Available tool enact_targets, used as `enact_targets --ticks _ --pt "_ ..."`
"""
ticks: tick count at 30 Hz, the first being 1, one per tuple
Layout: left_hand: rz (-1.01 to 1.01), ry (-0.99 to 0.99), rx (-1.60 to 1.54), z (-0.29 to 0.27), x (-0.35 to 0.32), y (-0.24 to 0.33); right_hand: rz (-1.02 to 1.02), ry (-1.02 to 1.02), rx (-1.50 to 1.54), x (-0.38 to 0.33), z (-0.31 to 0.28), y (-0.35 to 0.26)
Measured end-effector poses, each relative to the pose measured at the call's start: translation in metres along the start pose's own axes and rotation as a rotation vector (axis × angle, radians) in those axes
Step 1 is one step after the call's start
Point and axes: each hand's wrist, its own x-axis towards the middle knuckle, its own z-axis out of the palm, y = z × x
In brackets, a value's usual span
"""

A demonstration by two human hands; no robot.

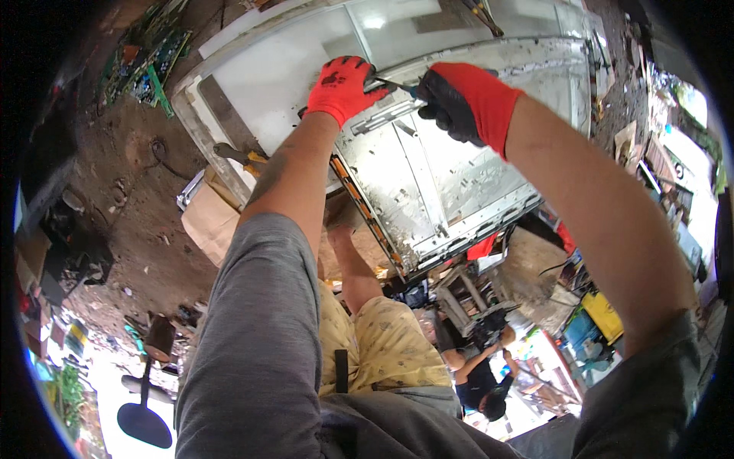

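Note:
My right hand (466,103), in a red glove with a dark palm, is closed around the handle of a thin screwdriver-like tool (399,86). Its dark shaft points left toward my left hand (342,88). That hand wears a matching red glove, with its fingers curled and thumb toward the shaft; what lies under its fingers is hidden. Both hands are over a flat, frame-edged white panel (390,164), dotted with dark debris, which looks like the back of a flat screen. An orange-and-black strip (367,214) runs down its left edge.
Under the panel lies a larger pale sheet (275,65). A yellow-handled tool (248,159) rests at its left, another tool (483,17) at its far side. Green circuit boards (153,73) are heaped far left. Another person (485,382) is among scrap at lower right.

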Motion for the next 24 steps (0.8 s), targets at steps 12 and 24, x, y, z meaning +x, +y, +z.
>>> enact_targets --ticks 12,24 --pt "0.008 0.024 -0.042 -0.002 -0.003 -0.003 0.954 0.173 0.252 0.016 -0.005 -0.047" --pt "0.001 0.009 -0.064 -0.002 -0.001 -0.003 0.833 0.104 0.059 0.032 -0.008 -0.038"
